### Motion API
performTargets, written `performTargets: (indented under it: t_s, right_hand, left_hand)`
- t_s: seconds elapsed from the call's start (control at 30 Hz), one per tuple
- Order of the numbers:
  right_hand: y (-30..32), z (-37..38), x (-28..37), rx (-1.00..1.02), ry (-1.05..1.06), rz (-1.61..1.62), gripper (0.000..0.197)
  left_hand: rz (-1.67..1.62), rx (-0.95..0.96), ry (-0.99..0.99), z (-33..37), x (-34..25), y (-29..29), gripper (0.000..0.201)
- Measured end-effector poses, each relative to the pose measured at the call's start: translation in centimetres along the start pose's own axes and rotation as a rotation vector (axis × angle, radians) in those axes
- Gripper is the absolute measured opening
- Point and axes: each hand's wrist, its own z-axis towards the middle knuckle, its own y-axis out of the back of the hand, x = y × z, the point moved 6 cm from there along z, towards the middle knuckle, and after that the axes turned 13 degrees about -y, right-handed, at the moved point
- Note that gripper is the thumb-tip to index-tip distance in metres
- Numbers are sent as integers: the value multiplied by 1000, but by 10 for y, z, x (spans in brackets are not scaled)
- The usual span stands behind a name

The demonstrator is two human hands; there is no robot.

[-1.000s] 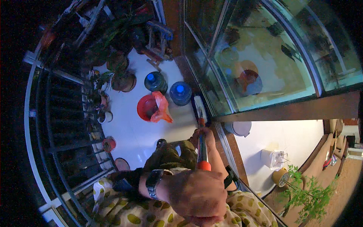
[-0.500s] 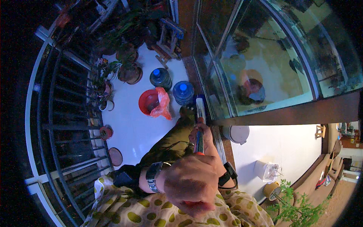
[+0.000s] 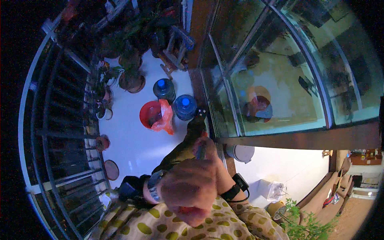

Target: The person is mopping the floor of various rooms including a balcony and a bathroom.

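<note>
My left hand (image 3: 188, 190), with a metal watch on its wrist, is closed around the near end of a long pole (image 3: 202, 151). Farther down the same pole, my right hand (image 3: 209, 147) grips it, a black band around that wrist. A bit of red shows just beyond the right fingers; the pole's far end cannot be made out. Past my hands stand a red bucket (image 3: 147, 113) with a reddish plastic bag (image 3: 166, 120) over its rim, and two blue water jugs (image 3: 185, 109). My dark shoe (image 3: 202, 113) is close to the nearer jug.
A framed glass door (image 3: 276, 80) rises on the right, reflecting the bucket. Dark railings (image 3: 64, 148) line the left side, with potted plants (image 3: 132, 83) along them. Through the doorway are a grey lidded bin (image 3: 242, 153), a white bin (image 3: 273, 190) and a leafy plant (image 3: 306, 220).
The pole's pale far end, visible earlier beyond my right hand, no longer shows. Both hands have shifted slightly left in view, still gripping the pole. The whole view has tilted a little.
</note>
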Motion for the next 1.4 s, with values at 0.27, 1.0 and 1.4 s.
performTargets:
  t_s: [0.27,1.0,1.4]
  right_hand:
    - [-48,0,3,76,-41,152,11]
    - [-194,49,33,-418,352,-482,16]
    - [-129,145,115,-159,147,-395,17]
  left_hand:
    - [-26,-54,-60,16,10,44,10]
    - [83,76,214,-11,21,172,12]
    - [165,269,402,-31,72,140,13]
